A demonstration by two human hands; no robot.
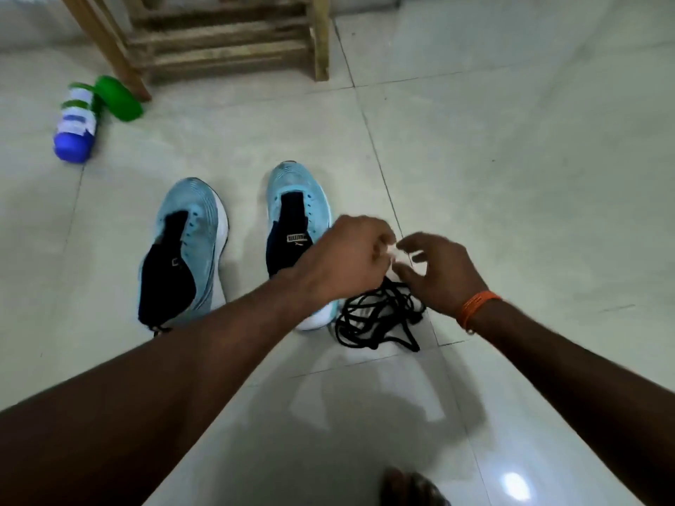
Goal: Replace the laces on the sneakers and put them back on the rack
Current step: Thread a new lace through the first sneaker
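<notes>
Two light blue sneakers with black tongues stand side by side on the tiled floor, the left sneaker (186, 250) and the right sneaker (296, 213), both without laces. A loose pile of black laces (380, 315) lies beside the right sneaker's heel. My left hand (347, 257) is closed above that pile, pinching something white and blurred. My right hand (438, 272), with an orange thread on its wrist, hovers next to it with fingers spread, touching the same white thing. The wooden shoe rack (219, 42) stands at the back.
A blue, white and green bottle (76, 122) lies on its side near the rack's left leg, with a green lid (118, 98) beside it. Pale floor tiles (511, 158) stretch to the right. A dark blurred object (409, 487) shows at the bottom edge.
</notes>
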